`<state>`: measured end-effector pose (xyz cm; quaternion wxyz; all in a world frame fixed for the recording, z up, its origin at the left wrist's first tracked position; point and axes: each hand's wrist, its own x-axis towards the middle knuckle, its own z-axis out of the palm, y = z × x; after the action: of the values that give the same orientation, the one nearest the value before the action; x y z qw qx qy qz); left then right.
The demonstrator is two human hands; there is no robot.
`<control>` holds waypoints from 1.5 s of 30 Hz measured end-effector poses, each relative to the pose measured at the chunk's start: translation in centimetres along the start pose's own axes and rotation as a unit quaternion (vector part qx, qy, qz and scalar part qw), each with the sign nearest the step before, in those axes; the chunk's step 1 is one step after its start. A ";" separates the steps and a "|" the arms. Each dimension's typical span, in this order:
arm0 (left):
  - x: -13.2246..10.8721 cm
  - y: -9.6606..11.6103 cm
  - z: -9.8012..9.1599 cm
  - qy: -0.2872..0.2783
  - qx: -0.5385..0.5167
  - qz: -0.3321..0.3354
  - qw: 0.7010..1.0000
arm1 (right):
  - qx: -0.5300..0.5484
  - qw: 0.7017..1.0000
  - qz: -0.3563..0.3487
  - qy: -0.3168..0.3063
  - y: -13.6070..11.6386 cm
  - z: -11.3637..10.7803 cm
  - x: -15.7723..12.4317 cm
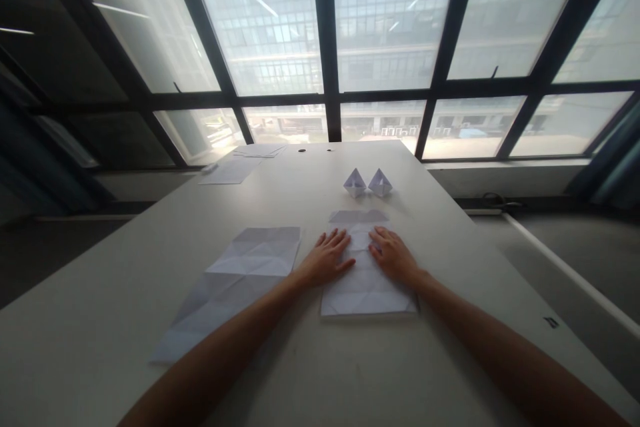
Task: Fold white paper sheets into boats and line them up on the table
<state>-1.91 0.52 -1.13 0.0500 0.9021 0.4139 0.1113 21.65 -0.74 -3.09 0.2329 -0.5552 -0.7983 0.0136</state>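
Observation:
A creased white paper (pixel 367 290) lies flat on the table in front of me, with its lower edge folded or slightly raised. On its left side rests my left hand (pixel 329 258), fingers spread and palm down. My right hand (pixel 393 252) lies on the paper's right side, its fingers also apart. Neither hand grips anything. Beyond the paper stand two folded white paper shapes with pointed tops, a left one (pixel 355 183) and a right one (pixel 381 183), side by side. A larger creased sheet (pixel 235 280) lies to the left, partly hidden under my left forearm.
Several flat white sheets (pixel 231 170) lie at the far left of the white table (pixel 440 360). Two dark holes show near its far edge. A small black mark (pixel 551 322) is on the right. Large windows stand behind, with curtains at both sides.

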 end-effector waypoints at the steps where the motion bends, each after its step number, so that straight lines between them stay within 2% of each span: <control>1: -0.1 -0.2 0.3 -0.005 0.001 -0.004 1.000 | 0.004 1.000 0.002 0.001 0.1 0.1 0.0; 8: 0.2 -0.8 0.8 0.010 0.015 -0.067 0.998 | 0.031 0.999 0.025 0.004 0.5 0.3 0.2; 28: 0.0 -0.7 0.6 0.001 0.010 -0.060 0.998 | 0.045 0.999 0.014 -0.009 0.8 0.0 0.2; 45: -0.3 -0.7 0.6 -0.008 0.011 -0.059 0.998 | 0.055 0.997 0.033 -0.035 0.2 -0.5 0.0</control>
<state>-2.44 0.76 -1.92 0.0500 0.8774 0.4672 0.0969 22.03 -0.79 -2.73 0.2345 -0.5668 -0.7853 0.0845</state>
